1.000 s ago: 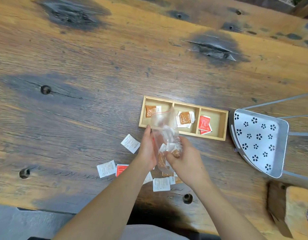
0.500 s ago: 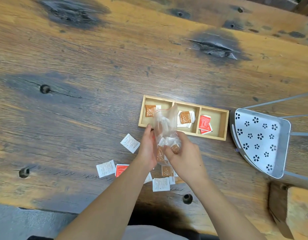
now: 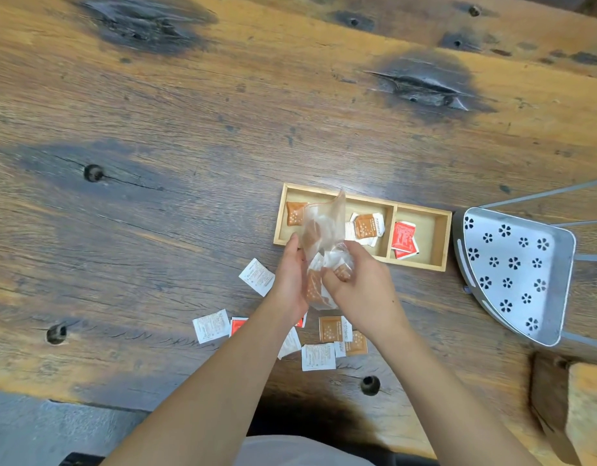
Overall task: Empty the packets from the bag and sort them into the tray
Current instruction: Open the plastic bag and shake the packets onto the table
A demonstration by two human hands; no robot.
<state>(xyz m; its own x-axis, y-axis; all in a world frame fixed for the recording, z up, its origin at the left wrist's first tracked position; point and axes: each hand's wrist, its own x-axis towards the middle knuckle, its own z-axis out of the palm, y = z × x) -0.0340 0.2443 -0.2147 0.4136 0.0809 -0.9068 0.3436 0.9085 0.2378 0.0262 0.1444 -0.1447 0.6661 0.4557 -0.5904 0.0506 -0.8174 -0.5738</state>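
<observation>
Between the two hands, a clear plastic bag (image 3: 324, 230) is held upside-down above the table (image 3: 156, 230), its loose end standing up just beyond the fingertips and partly covering the tray (image 3: 421, 267). The left hand (image 3: 290, 277) is pressed flat against the bag's left side, fingers together, while the right hand (image 3: 361, 284) is curled around the lower bunch of the bag and pinches it with an orange packet (image 3: 341, 272) trapped inside. Compared with half a second ago, the bag has been lifted slightly and more packets are seen lying below the wrists: an orange packet on the table (image 3: 330, 328) now lies clear, just nearer than the right hand, with a white packet (image 3: 318, 357) beside it. Further white packets (image 3: 211, 325) are scattered to the left of the left forearm. It is judged that emptying is under way but unfinished, since several packets are still caught in the bag between the palms. Beyond the hands, the tray's three compartments already hold a few sorted packets, so sorting is only partly done, and the loose pile remains to be picked through.
</observation>
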